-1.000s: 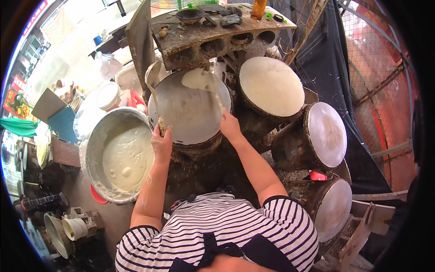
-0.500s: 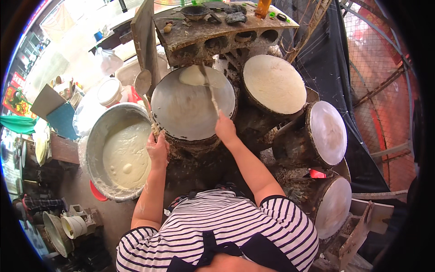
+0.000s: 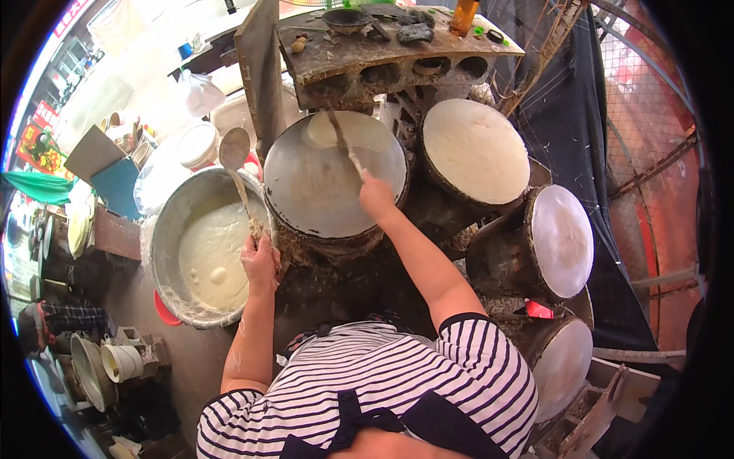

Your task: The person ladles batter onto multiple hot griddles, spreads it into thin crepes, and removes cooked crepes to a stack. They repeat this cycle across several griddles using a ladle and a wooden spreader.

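My right hand (image 3: 377, 196) is closed round the handle of a wooden batter spreader (image 3: 350, 150). The spreader reaches to the far part of a round griddle (image 3: 329, 187), where a pale patch of batter (image 3: 325, 131) lies on the hot plate. My left hand (image 3: 261, 262) grips a long-handled ladle (image 3: 235, 148), its bowl raised over the far right rim of a large metal basin (image 3: 162, 249). Thick cream-coloured batter (image 3: 214, 264) with a few bubbles fills the lower part of the basin.
Right of my griddle, another griddle bears a pale round pancake (image 3: 475, 151). Two more round griddles, one pale (image 3: 562, 241) and one greyish (image 3: 563, 371), stand nearer on the right. A worn stove-like counter (image 3: 397, 57) and an upright board (image 3: 261, 73) are behind.
The spreader's far end has swung left across the batter patch. My left hand has tilted the ladle leftward, toward the basin. The whole view has shifted slightly.
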Tool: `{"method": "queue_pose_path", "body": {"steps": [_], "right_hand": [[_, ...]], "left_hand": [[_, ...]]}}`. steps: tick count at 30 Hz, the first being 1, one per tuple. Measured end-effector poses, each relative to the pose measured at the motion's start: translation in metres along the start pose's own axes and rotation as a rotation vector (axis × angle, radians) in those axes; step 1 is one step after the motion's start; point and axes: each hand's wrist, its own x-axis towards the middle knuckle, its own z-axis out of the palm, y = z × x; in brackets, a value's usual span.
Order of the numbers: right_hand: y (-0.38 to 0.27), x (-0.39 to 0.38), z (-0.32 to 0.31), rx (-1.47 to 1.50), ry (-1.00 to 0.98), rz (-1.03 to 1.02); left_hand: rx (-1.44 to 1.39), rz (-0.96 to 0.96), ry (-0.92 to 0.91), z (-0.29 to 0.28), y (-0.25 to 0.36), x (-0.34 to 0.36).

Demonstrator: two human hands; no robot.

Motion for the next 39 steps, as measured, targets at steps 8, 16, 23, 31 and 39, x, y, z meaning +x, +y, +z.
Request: {"method": "queue_pose_path", "body": {"steps": [8,16,23,31,39], "right_hand": [[-0.009,-0.002,-0.037,0.133,-0.029,-0.065],[0.003,0.018,-0.014,0.024,-0.098,-0.149],[0.021,0.018,-0.021,0.09,-0.148,-0.253],[0.014,0.03,-0.024,0.008,-0.277,-0.351],[0.023,0.035,-0.05,0.104,-0.203,-0.238]], "left_hand": [[0.103,-0.027,-0.056,0.007,-0.045,-0.017],[0.232,-0.052,0.012,0.004,-0.086,-0.019],[0.121,-0.064,0.35,-0.05,-0.079,-0.018],[0.119,-0.122,0.494,-0.047,-0.068,-0.042],[0.314,0.126,0.146,0.008,-0.089,-0.044]]}}
